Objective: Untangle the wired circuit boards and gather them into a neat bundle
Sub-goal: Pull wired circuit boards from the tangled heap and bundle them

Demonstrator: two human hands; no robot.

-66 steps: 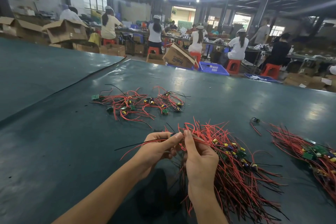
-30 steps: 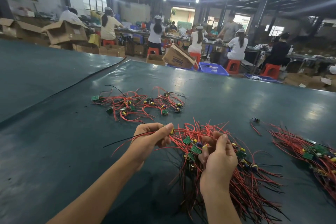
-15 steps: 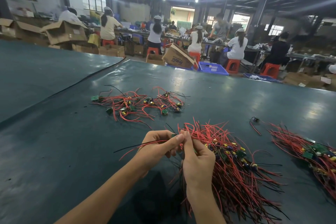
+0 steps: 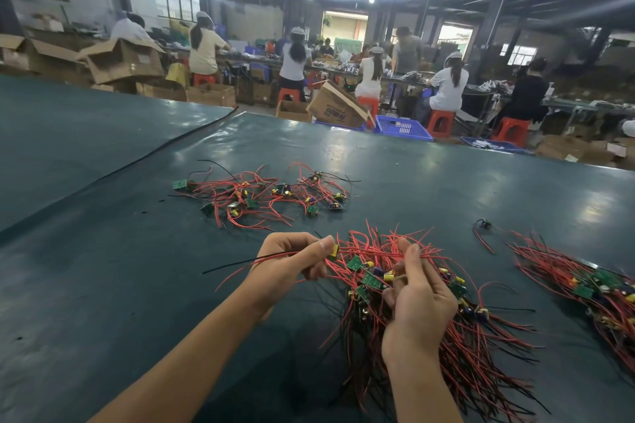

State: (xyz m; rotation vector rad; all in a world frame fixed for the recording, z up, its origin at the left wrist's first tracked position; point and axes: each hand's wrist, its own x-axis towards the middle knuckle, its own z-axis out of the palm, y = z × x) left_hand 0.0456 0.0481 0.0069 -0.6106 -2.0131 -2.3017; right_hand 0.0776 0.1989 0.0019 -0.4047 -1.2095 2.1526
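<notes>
Left hand (image 4: pixel 292 261) pinches one wired board (image 4: pixel 332 251) at the thumb tip, leads trailing left — long axis across the bench (image 4: pixel 103 285). Right hand (image 4: pixel 417 299), just beside it, clasps the bundle (image 4: pixel 464 336) — leads fanning toward the wearer.

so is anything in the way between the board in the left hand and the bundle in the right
No separate object. The left hand pinches the board beside the bundle that the right hand holds; only the boards' own red wires cross the gap, and they may be snagged.
</notes>
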